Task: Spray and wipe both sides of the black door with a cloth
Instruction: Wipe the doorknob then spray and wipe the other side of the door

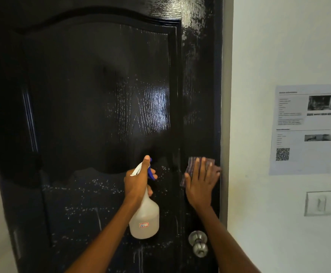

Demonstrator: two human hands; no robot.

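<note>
Left hand [137, 182] grips spray bottle [145, 219] by the neck, nozzle toward door [93, 95]. Right hand [200, 186] flat, fingers spread, pressing cloth [192, 164] against the door's right edge, above knob [198, 243]. Droplets and runs on lower panel. Paper [302, 129] on wall, right.

I see door [101, 95] ahead | my left hand [139, 182] with spray bottle [145, 215] before it | right hand [201, 186] on cloth [193, 164] at door's right edge | knob [199, 243] below cloth | paper sheet [302, 129] above switch [318, 202] on right wall [279, 46]
</note>
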